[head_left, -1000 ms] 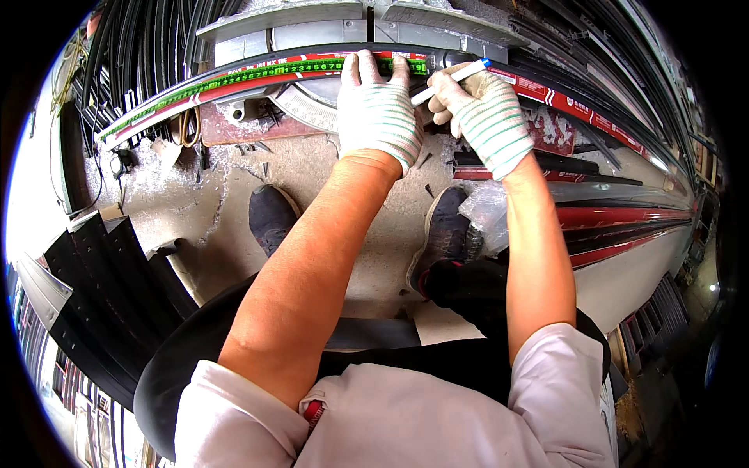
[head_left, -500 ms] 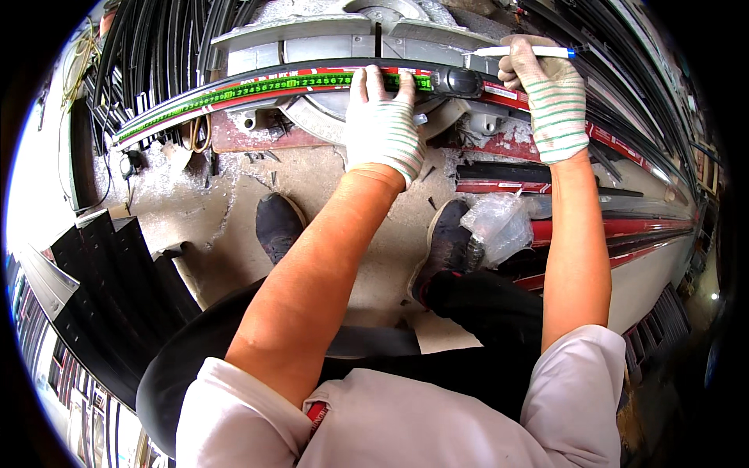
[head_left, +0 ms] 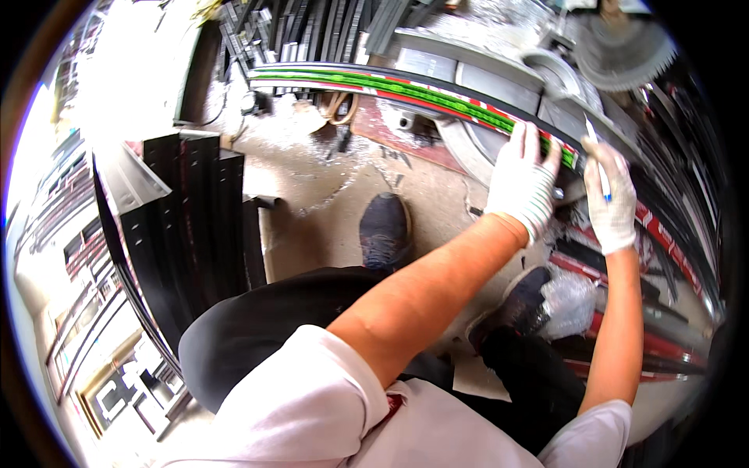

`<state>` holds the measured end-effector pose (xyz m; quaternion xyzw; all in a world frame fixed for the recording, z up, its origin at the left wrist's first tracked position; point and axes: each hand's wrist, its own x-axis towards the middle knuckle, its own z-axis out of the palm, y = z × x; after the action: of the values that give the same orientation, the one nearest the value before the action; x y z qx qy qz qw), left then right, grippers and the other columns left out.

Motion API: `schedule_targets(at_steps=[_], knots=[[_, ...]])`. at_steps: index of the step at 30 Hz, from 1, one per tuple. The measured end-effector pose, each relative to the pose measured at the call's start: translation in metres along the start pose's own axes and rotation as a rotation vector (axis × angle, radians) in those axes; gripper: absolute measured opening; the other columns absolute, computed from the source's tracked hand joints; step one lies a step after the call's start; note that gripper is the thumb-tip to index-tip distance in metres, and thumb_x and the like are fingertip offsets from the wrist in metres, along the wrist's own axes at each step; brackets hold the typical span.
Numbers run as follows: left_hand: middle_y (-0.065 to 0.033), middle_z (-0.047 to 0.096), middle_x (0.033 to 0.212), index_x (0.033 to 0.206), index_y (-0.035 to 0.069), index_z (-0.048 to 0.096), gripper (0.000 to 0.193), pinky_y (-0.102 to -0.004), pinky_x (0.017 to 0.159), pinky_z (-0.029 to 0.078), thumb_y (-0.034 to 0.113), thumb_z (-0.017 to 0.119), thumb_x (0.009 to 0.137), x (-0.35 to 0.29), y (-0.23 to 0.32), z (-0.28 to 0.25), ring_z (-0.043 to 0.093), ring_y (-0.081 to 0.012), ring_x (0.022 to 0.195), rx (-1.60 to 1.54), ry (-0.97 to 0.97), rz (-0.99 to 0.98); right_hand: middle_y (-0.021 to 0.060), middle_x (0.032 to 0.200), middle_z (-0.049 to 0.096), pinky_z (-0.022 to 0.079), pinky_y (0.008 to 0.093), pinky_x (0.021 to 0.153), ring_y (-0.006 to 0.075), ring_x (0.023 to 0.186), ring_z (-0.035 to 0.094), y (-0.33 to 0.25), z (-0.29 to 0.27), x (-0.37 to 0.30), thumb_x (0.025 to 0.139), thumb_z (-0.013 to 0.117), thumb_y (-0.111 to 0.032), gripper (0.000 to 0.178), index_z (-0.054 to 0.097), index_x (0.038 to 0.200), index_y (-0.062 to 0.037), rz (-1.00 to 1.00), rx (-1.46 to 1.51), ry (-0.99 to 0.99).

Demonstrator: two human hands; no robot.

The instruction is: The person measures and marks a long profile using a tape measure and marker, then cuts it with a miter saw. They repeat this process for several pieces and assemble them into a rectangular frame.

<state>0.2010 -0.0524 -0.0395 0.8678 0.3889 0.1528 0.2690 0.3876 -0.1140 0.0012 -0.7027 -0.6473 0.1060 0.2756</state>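
Note:
My left hand [head_left: 524, 186], in a white striped knit glove, presses a green tape measure blade [head_left: 437, 99] against a long black profile [head_left: 343, 69] with red-and-white film. Its fingertips rest on the blade near the end by the tape's dark case, which is mostly hidden behind the hands. Just right of it, my right hand [head_left: 615, 195], gloved too, is closed around a white pen [head_left: 591, 134]. The pen's tip points up and its blue end shows below the fingers. Profile and tape lie across a grey metal saw base [head_left: 499, 82].
A round toothed saw blade [head_left: 624, 53] stands at the upper right. Black profiles [head_left: 187, 226] are stacked at my left, and more strips lie at the far side and right. A clear plastic bag [head_left: 568, 304] lies by my right shoe [head_left: 524, 300]. Shavings litter the floor.
The view has swung left, so the saw and both hands appear farther right. My right hand has come closer to my left, and the pen has turned from level to nearly upright.

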Motion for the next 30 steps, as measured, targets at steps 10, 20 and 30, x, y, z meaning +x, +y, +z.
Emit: schedule_targets(at_steps=[10,20,30], knots=[[-0.0371,0.033,0.164,0.156,0.006,0.051,0.089,-0.0557,0.126,0.03,0.028,0.084,0.076,-0.002,0.002,0.0,0.03,-0.0517,0.155,-0.038,-0.028,-0.06,0.0159,0.136,0.063,0.055,0.0467,0.104,0.0372,0.122,0.063,0.016,0.005,-0.004,0.093,0.078,-0.007,0.052,0.064,0.142,-0.0146,-0.236,-0.255,-0.085],[-0.036,0.033,0.165,0.157,0.009,0.051,0.088,-0.059,0.126,0.028,0.027,0.082,0.076,-0.003,-0.001,-0.007,0.031,-0.0515,0.155,-0.057,-0.015,-0.049,0.0172,0.133,0.065,0.056,0.0458,0.101,0.0379,0.121,0.065,0.021,0.004,-0.003,0.09,0.081,-0.006,0.054,0.066,0.141,-0.0143,-0.268,-0.244,-0.083],[-0.036,0.034,0.164,0.156,0.01,0.052,0.086,-0.0589,0.125,0.029,0.025,0.081,0.076,-0.002,-0.001,-0.006,0.032,-0.0515,0.154,-0.07,0.012,-0.046,0.0163,0.132,0.066,0.056,0.0452,0.1,0.0372,0.119,0.066,0.018,0.0,0.0,0.088,0.082,-0.005,0.053,0.068,0.138,-0.0142,-0.268,-0.233,-0.079]])
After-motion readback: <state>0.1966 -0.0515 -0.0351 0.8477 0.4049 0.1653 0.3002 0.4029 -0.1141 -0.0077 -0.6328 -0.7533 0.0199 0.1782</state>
